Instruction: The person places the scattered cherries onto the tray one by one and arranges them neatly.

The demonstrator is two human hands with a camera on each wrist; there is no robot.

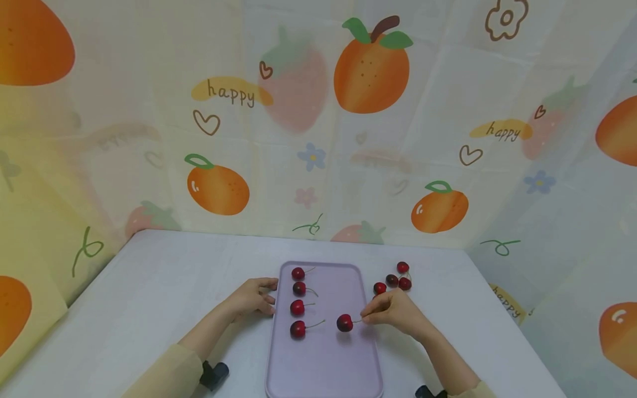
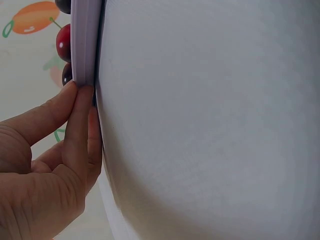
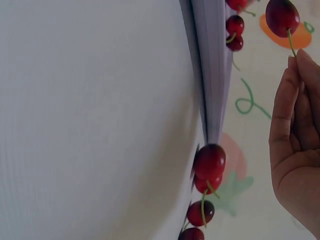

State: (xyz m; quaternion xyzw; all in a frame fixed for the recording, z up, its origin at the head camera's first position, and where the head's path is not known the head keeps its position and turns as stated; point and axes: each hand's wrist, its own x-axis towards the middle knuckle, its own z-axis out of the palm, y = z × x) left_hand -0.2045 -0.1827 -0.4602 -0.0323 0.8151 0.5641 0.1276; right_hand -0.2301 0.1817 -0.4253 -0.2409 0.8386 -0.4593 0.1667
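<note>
My right hand (image 1: 395, 315) pinches a dark red cherry (image 1: 344, 323) by its stem, over the right side of the lilac tray (image 1: 330, 367). In the right wrist view this cherry (image 3: 282, 17) hangs clear of the tray from the stem between thumb and fingertips. Several stemmed cherries (image 1: 297, 308) lie in a column along the tray's left side, stems towards the right. My left hand (image 1: 249, 298) rests beside the tray's left edge. The left wrist view shows its thumb and forefinger touching the rim (image 2: 85, 60).
Several loose cherries (image 1: 392, 281) lie on the white table (image 1: 199, 265), right of the tray and just beyond my right hand. A fruit-patterned cloth (image 1: 308, 166) hangs behind the table. Dark wrist devices (image 1: 214, 376) show near the sleeves.
</note>
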